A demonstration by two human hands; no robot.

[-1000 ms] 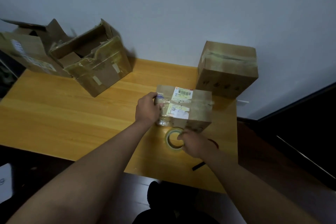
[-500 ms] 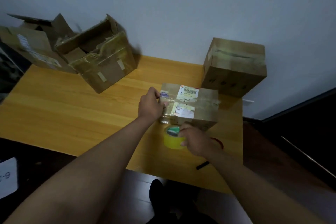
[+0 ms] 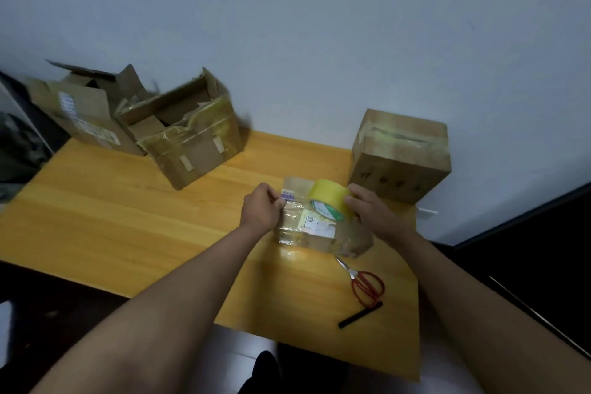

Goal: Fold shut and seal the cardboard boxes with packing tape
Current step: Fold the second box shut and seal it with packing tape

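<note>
Right hand (image 3: 374, 213) grips tape roll (image 3: 329, 201) above small box (image 3: 319, 230). Left hand (image 3: 260, 209) pinches at the box's left edge. Scissors (image 3: 364, 281) lie near it on table (image 3: 128, 217).

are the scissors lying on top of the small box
No, the scissors lie on the table just in front of the small box.

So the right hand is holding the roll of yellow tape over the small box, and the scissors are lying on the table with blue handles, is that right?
Not quite. The head view shows the scissors have red handles, not blue. The rest holds: the right hand holds the roll of yellow tape over the small box, and the scissors lie on the table.
</note>
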